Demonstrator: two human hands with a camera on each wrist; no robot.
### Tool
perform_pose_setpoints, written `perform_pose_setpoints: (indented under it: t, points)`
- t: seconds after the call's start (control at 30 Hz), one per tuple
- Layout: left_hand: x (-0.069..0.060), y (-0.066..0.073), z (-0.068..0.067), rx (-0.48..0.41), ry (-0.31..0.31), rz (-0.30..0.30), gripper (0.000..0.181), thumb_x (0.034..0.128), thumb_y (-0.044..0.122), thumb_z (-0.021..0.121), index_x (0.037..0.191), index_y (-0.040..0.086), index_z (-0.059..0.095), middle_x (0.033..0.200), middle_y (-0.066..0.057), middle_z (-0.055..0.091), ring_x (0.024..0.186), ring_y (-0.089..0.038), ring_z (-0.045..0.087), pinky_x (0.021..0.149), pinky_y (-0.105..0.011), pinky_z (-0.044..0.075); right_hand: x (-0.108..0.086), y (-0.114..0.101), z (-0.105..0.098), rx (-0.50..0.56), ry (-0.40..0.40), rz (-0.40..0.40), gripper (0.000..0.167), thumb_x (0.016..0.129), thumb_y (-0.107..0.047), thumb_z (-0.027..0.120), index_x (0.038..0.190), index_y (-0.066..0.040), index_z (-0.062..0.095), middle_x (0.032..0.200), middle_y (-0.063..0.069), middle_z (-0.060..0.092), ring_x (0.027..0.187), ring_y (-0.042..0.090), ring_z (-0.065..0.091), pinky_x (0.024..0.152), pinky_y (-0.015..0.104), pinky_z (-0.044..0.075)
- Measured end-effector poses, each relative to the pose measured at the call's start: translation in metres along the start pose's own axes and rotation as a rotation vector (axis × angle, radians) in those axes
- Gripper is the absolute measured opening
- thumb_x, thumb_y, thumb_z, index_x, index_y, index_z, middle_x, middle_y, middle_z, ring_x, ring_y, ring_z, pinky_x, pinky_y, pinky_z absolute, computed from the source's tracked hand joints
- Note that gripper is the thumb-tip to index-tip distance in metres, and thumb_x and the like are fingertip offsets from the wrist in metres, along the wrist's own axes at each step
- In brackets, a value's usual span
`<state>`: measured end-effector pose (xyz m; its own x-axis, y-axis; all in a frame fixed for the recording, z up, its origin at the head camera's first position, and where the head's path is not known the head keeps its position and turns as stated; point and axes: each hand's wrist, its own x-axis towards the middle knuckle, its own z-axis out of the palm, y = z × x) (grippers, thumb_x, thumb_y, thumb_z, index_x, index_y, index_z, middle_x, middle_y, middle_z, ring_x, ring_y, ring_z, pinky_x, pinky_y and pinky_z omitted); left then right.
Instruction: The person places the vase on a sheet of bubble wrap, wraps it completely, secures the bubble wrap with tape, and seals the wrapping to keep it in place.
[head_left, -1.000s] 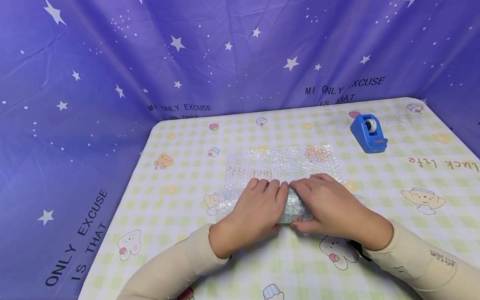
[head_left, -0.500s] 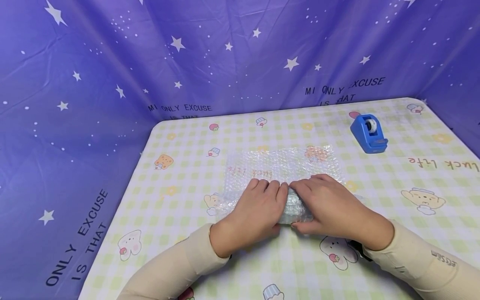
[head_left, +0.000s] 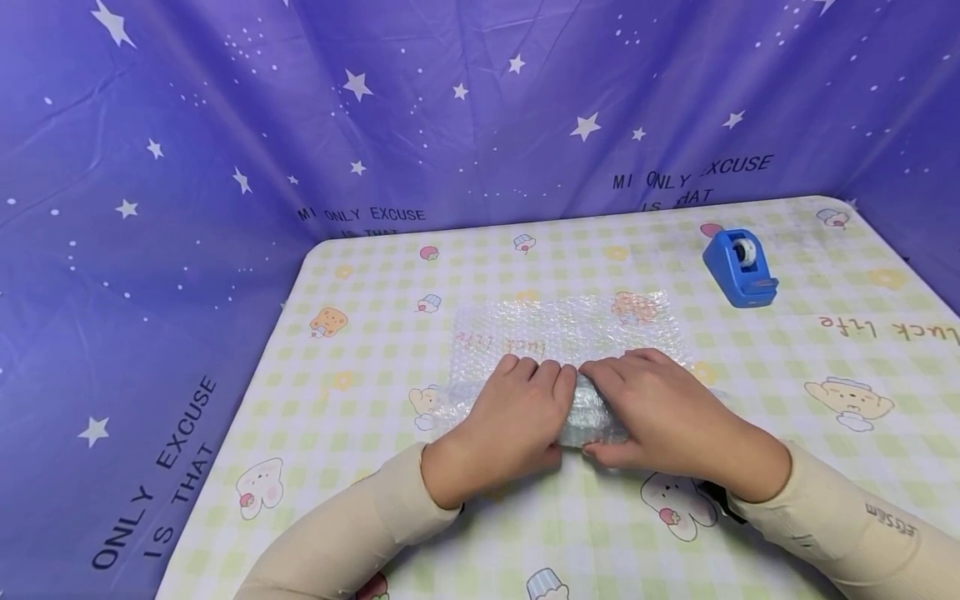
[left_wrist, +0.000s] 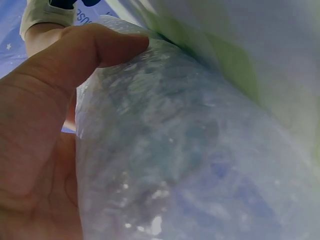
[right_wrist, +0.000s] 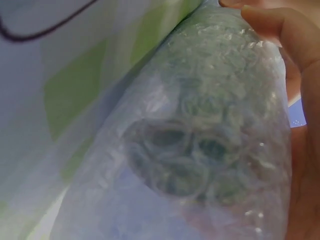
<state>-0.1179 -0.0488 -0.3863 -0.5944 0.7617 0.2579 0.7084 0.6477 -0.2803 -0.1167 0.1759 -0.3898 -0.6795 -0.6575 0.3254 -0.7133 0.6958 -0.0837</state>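
Note:
A roll of clear bubble wrap (head_left: 591,417) with a greenish object inside lies across the table under both hands. The left hand (head_left: 517,417) grips its left part, fingers curled over the top and thumb on the near side. Close beside it, the right hand (head_left: 660,408) grips the right part in the same way. A flat stretch of the wrap (head_left: 570,321) spreads away beyond the hands. In the right wrist view, rounded dark-green shapes (right_wrist: 175,155) show through the layers at the roll's end; what they are, I cannot tell.
A blue tape dispenser (head_left: 738,271) stands at the back right of the table. A green-and-white checked cloth with cartoon prints (head_left: 360,333) covers the table. Purple curtains with stars (head_left: 450,150) hang behind and at the left.

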Motion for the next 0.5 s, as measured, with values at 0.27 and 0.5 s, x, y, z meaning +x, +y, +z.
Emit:
perform_pose_setpoints:
  t: [0.27, 0.5]
  points:
    - [0.0015, -0.0030, 0.0021, -0.030, -0.007, 0.002, 0.083, 0.0645, 0.056, 0.081, 0.129, 0.008, 0.058, 0.104, 0.000, 0.066, 0.085, -0.022, 0.062, 0.076, -0.036, 0.043, -0.0007, -0.0017, -0.0004, 0.001, -0.018, 0.021, 0.091, 0.069, -0.061, 0.085, 0.133, -0.002, 0.060, 0.115, 0.005, 0.072, 0.105, 0.025, 0.069, 0.100, 0.052, 0.049]
    - [0.0025, -0.0044, 0.0016, -0.042, -0.009, 0.001, 0.085, 0.0634, 0.056, 0.080, 0.130, 0.007, 0.059, 0.105, 0.000, 0.067, 0.085, -0.022, 0.063, 0.074, -0.036, 0.043, -0.0013, -0.0006, -0.0010, -0.011, -0.033, 0.028, 0.096, 0.069, -0.062, 0.085, 0.138, -0.001, 0.058, 0.122, 0.005, 0.071, 0.110, 0.026, 0.069, 0.100, 0.052, 0.049]
